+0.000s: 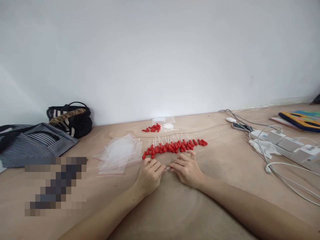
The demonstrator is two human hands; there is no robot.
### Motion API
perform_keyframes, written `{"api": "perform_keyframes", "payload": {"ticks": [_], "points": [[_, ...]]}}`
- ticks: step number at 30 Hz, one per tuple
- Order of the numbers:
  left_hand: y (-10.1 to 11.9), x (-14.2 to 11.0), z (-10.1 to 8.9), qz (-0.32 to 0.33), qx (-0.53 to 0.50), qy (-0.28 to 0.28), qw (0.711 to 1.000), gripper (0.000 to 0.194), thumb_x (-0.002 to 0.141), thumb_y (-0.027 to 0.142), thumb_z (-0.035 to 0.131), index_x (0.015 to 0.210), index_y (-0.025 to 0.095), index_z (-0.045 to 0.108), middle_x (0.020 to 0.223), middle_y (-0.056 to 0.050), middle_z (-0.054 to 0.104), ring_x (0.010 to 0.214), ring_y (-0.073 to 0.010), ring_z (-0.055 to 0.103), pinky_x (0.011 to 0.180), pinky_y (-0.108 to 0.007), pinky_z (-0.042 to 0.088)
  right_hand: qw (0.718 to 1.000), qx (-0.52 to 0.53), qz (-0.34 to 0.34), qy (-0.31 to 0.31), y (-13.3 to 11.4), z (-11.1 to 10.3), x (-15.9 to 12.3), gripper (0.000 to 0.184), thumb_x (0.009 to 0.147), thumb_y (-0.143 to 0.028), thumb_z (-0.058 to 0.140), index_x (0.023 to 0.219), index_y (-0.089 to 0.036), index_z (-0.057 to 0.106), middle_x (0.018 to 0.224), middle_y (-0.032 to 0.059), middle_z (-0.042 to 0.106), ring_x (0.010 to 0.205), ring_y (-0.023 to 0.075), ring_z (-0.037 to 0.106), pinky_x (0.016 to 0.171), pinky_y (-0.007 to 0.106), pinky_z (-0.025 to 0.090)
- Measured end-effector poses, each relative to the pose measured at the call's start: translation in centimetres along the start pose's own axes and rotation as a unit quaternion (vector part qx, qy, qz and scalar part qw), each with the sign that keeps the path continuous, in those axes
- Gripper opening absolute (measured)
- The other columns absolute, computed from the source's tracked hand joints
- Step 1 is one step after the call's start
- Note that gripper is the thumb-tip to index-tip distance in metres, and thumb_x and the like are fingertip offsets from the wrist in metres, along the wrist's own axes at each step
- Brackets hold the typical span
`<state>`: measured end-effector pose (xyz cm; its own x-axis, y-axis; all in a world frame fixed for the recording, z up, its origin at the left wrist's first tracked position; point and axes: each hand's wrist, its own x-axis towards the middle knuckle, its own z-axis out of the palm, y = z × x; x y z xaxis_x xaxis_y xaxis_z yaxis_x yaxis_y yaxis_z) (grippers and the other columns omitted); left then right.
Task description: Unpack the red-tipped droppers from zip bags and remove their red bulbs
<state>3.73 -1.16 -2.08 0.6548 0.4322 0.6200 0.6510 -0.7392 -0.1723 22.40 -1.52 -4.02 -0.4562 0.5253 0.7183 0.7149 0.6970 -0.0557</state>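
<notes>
My left hand [150, 174] is closed, pinching one end of a small clear piece. My right hand [188, 169] is closed on the other end, where a bit of red shows at the fingertips. Between them the short clear part [168, 169] looks like the glass tube of a red-bulbed dropper; most of it is hidden by the fingers. Just beyond both hands lies a row of droppers [172, 146] with red bulbs toward me and thin pale tubes pointing away. A few loose red bulbs [200, 142] lie at the row's right end.
Clear zip bags [118, 151] lie fanned out on the left. Small red pieces [152, 128] sit behind the row beside a clear plastic sheet [166, 123]. A striped bag [37, 143] and black bag [71, 121] stand left; a power strip [287, 143] with cables lies right.
</notes>
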Motion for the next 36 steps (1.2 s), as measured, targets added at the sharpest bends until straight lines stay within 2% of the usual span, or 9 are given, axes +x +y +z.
{"api": "perform_keyframes", "payload": {"ticks": [16,20,22,24,27,29,31,33,36], "points": [[0.1,-0.1,-0.1,-0.028,-0.037,-0.028,0.999,0.027,0.087,0.018,0.037,0.068,0.018,0.056,0.060,-0.001,0.057,0.062,-0.0138,0.047,0.066,-0.031,0.029,1.000,-0.012,-0.011,-0.025,0.3,-0.7,-0.1,0.021,0.085,-0.020,0.043,0.087,-0.026,0.063,0.062,-0.0029,0.063,0.074,0.0114,0.050,0.091,0.038,0.012],[-0.4,-0.6,-0.3,-0.054,-0.046,-0.017,0.997,0.027,0.087,0.018,0.036,0.069,0.018,0.056,0.060,-0.002,0.057,0.063,-0.0145,0.048,0.064,-0.030,0.030,0.999,-0.016,-0.021,-0.021,1.6,-1.5,-0.2,0.028,0.085,-0.015,0.039,0.087,-0.029,0.064,0.070,-0.0032,0.066,0.074,0.0114,0.051,0.090,0.036,0.012],[-0.7,-0.9,-0.4,-0.072,-0.046,-0.010,0.996,0.026,0.087,0.018,0.037,0.070,0.018,0.056,0.060,-0.001,0.057,0.062,-0.0146,0.049,0.062,-0.029,0.031,0.999,-0.025,0.027,0.010,3.1,-2.4,-0.1,0.026,0.085,-0.018,0.041,0.087,-0.029,0.065,0.078,-0.0025,0.068,0.077,0.0128,0.053,0.089,0.037,0.014],[-0.9,-1.3,-0.4,-0.081,-0.051,-0.002,0.995,0.024,0.087,0.018,0.037,0.074,0.019,0.057,0.062,-0.001,0.058,0.063,-0.0147,0.050,0.062,-0.029,0.033,0.985,-0.038,0.154,0.064,5.2,-3.3,0.1,0.019,0.083,-0.028,0.047,0.085,-0.029,0.066,0.079,-0.0006,0.068,0.079,0.0154,0.053,0.088,0.039,0.015],[-1.3,-1.4,-0.3,-0.115,-0.083,0.007,0.990,0.023,0.088,0.022,0.037,0.079,0.017,0.057,0.070,-0.003,0.060,0.067,-0.0152,0.053,0.065,-0.028,0.038,0.916,-0.062,0.377,0.125,9.0,-4.0,0.0,0.025,0.079,-0.039,0.047,0.085,-0.025,0.067,0.087,0.0043,0.066,0.084,0.0195,0.052,0.084,0.040,0.017],[-1.8,-1.3,-0.2,-0.168,-0.110,0.009,0.980,0.023,0.088,0.023,0.035,0.082,0.017,0.057,0.075,-0.005,0.061,0.072,-0.0159,0.055,0.068,-0.028,0.042,0.860,-0.069,0.496,0.098,11.4,-3.9,-0.4,0.031,0.077,-0.044,0.046,0.084,-0.022,0.067,0.083,0.0068,0.065,0.085,0.0230,0.051,0.082,0.042,0.018],[-2.9,-1.0,-0.5,-0.239,-0.124,0.003,0.963,0.024,0.087,0.023,0.034,0.087,0.016,0.057,0.082,-0.006,0.063,0.079,-0.0170,0.057,0.071,-0.029,0.044,0.826,-0.053,0.559,0.045,13.4,-3.6,-1.0,0.033,0.074,-0.046,0.047,0.083,-0.021,0.067,0.074,0.0065,0.065,0.084,0.0244,0.051,0.082,0.042,0.018],[-4.3,-0.6,-1.0,-0.320,-0.121,-0.019,0.940,0.026,0.085,0.021,0.034,0.093,0.016,0.058,0.089,-0.007,0.064,0.084,-0.0179,0.059,0.074,-0.029,0.045,0.805,-0.053,0.591,0.003,14.6,-3.3,-1.5,0.033,0.072,-0.047,0.049,0.082,-0.021,0.067,0.074,0.0064,0.065,0.083,0.0249,0.051,0.082,0.044,0.017],[-6.7,0.0,-1.9,-0.427,-0.074,-0.116,0.894,0.029,0.081,0.019,0.037,0.097,0.014,0.060,0.092,-0.007,0.065,0.084,-0.0176,0.060,0.073,-0.026,0.045,0.794,-0.059,0.601,-0.067,15.2,-3.0,-1.7,0.033,0.072,-0.049,0.048,0.078,-0.023,0.068,0.077,0.0073,0.065,0.082,0.0263,0.053,0.083,0.047,0.016]]}}
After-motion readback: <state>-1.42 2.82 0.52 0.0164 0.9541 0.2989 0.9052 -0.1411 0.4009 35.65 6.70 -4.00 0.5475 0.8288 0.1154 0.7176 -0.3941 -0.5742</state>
